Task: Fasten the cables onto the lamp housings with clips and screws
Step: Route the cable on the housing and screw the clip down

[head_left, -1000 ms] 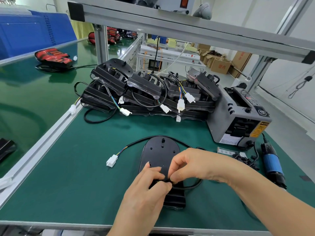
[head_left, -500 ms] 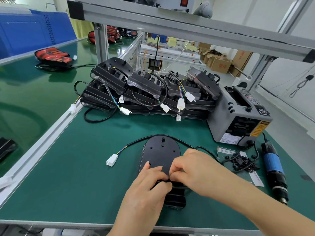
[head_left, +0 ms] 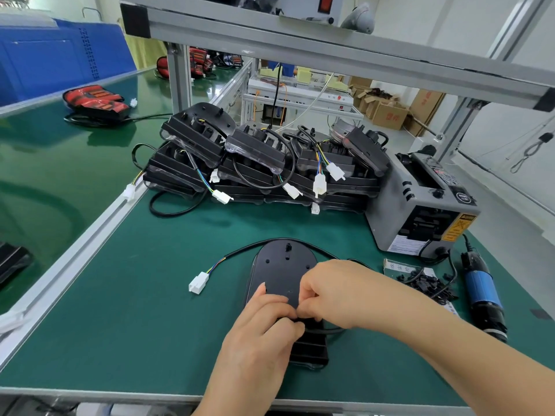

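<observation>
Head view: a black housing [head_left: 280, 274] lies flat on the green mat [head_left: 135, 310] near the front edge, its rounded end pointing away from the person; its cable [head_left: 240, 250] loops round that far end and runs out left to a white plug [head_left: 198, 282] lying on the mat, while another stretch of the cable shows at the housing's right side, just under the right hand [head_left: 336, 292]; the left hand [head_left: 264, 322] rests on the housing's nearer half, fingers curled and pressed together, thumb meeting the right hand's fingertips over the middle of the housing; the right hand's fingers are bunched into a pinch at that same spot, but what they pinch is hidden, so whether it is a clip or the cable alone I cannot tell; loose black clips [head_left: 426, 285] lie in a heap to the right, beside the blue driver [head_left: 482, 291], which lies untouched; a pile of lamps [head_left: 255, 163] with dangling plugs sits at the back; judged from this, the step in hand is seating the cable under a clip; next would come holding it down with the left hand and reaching right for the driver to set the screw
</observation>
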